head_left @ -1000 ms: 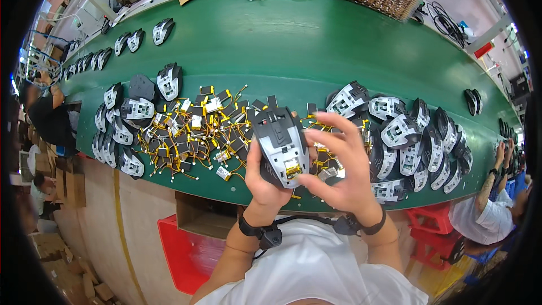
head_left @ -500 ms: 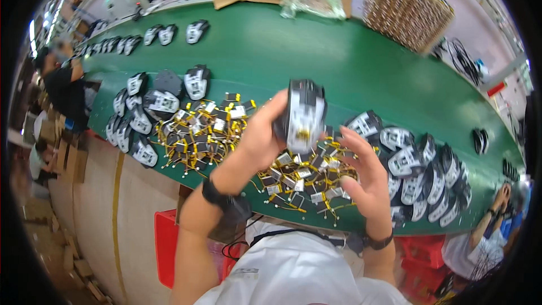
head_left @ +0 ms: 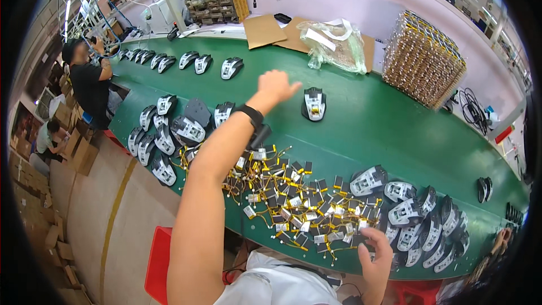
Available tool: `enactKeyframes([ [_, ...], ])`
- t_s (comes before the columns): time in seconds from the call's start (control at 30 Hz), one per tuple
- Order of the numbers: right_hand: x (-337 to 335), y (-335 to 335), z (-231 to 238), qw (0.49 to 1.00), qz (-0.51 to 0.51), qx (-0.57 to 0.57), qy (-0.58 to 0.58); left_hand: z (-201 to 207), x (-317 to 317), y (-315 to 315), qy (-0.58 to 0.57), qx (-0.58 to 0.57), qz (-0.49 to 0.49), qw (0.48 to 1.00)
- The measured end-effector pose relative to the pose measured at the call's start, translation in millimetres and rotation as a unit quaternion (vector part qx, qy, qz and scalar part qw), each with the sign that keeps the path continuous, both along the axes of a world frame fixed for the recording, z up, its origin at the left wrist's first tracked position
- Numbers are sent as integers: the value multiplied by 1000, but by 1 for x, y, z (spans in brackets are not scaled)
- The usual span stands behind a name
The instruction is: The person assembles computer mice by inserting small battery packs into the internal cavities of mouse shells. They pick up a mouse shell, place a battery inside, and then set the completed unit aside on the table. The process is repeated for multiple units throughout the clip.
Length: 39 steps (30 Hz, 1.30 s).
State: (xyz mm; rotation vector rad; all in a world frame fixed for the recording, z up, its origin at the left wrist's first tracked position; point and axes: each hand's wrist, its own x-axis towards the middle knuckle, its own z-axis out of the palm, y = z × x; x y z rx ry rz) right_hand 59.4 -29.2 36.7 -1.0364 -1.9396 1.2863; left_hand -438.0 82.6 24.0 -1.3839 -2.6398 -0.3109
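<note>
A half-built computer mouse [head_left: 314,104], black with a silver-grey inner frame and a small yellow part, lies alone on the green table [head_left: 361,118]. Just left of it, apart from it, is my left hand [head_left: 275,87], stretched far out with its thumb held away and nothing in it. My right hand [head_left: 377,257] hangs at the near edge of the table with fingers apart and holds nothing that I can see. Beside its fingertips spreads a pile of small flat batteries [head_left: 293,206] with yellow tape and thin wires; my left forearm covers part of it.
More open mouse bodies are heaped at the right [head_left: 415,214] and left [head_left: 161,135]. A row of them [head_left: 195,63] runs along the far left. At the back are cardboard sheets [head_left: 263,33], a clear plastic bag [head_left: 333,45] and a tall component stack [head_left: 423,59]. A co-worker [head_left: 87,79] stands left.
The mouse has left my left hand and now rests on the table. That hand has reached forward, off the mouse. My right hand has dropped toward the near edge, and the view has shifted.
</note>
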Motion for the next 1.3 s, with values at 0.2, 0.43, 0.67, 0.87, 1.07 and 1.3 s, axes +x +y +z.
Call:
enactKeyframes([
  [0.2, -23, 8, 18, 998, 40, 0, -47, -11, -174, -19, -60, 13, 260, 964],
  [0.43, -25, 12, 15, 994, -27, 72, -77, -45, -197, 0, -58, -33, 301, 951],
  [0.67, -7, 26, 7, 976, -58, 182, -106, 28, -161, -19, -504, 298, 8, 810],
  [0.87, -40, 47, -10, 954, -69, 222, -188, 120, 66, -117, -584, 353, -232, 694],
  [1.07, -56, 68, -36, 941, -23, 246, -230, 63, 183, -217, -749, 365, -254, 491],
  [1.3, -56, 56, 1, 992, -33, 118, 34, -3, 243, -211, -900, 366, -80, 224],
])
